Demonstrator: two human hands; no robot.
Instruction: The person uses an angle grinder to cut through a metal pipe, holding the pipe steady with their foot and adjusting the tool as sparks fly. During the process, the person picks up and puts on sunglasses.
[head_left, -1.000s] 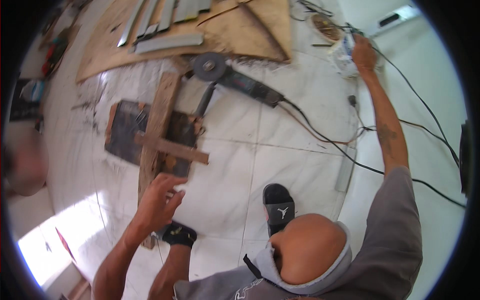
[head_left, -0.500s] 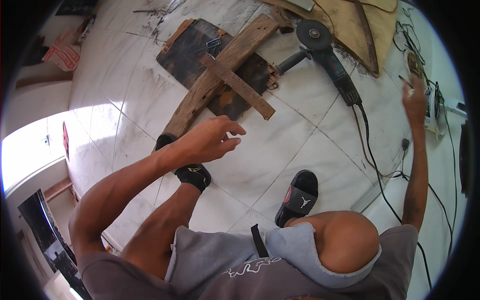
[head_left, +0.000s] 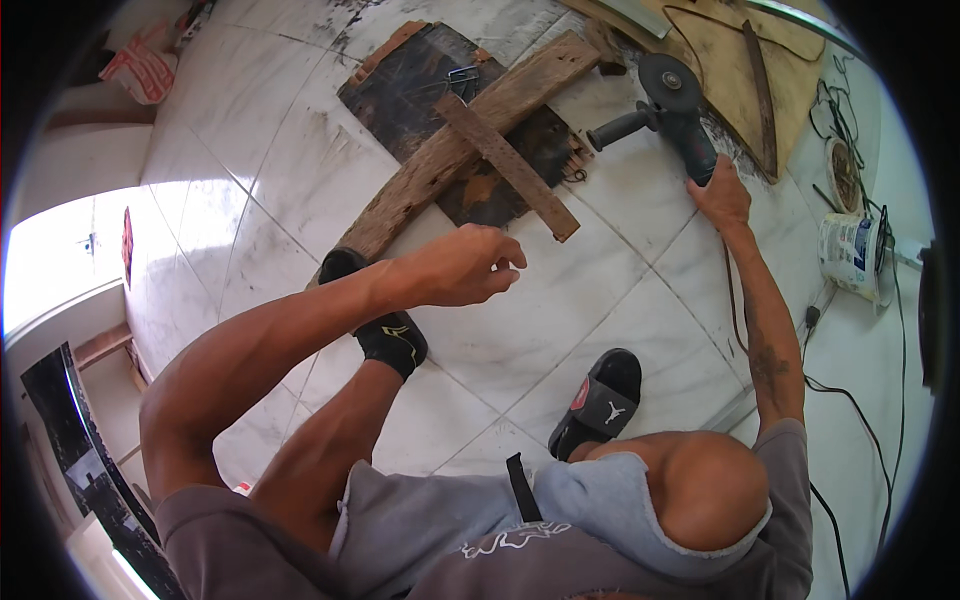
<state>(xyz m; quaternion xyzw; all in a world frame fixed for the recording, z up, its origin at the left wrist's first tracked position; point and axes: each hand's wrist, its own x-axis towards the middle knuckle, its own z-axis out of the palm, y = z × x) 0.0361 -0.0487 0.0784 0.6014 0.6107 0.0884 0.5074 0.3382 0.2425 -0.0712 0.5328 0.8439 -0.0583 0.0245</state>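
Note:
My right hand (head_left: 722,195) is closed round the rear body of a dark angle grinder (head_left: 692,140), which has a round disc (head_left: 670,84) and a side handle (head_left: 622,129) pointing left. The grinder is low over the tiled floor; whether it touches is hard to tell. My left hand (head_left: 475,265) hovers empty, fingers loosely curled with a gap at the thumb. Beyond it, a rusty flat metal bar (head_left: 515,172) lies across a weathered wooden plank (head_left: 415,190). The plank rests on a dark, broken-edged board (head_left: 395,95). My left foot (head_left: 345,266) is at the plank's near end.
A white bucket (head_left: 848,250) lies on the right, near a round brownish item (head_left: 843,175) and tangled cables (head_left: 835,110). Black cord (head_left: 850,392) runs along the right side. A tan board (head_left: 735,75) carrying a dark strip (head_left: 760,95) lies at the far right.
My right hand has come from beside the bucket leftward onto the grinder and gripped it. The grinder has shifted slightly. My left hand stays empty; the whole view has moved a little.

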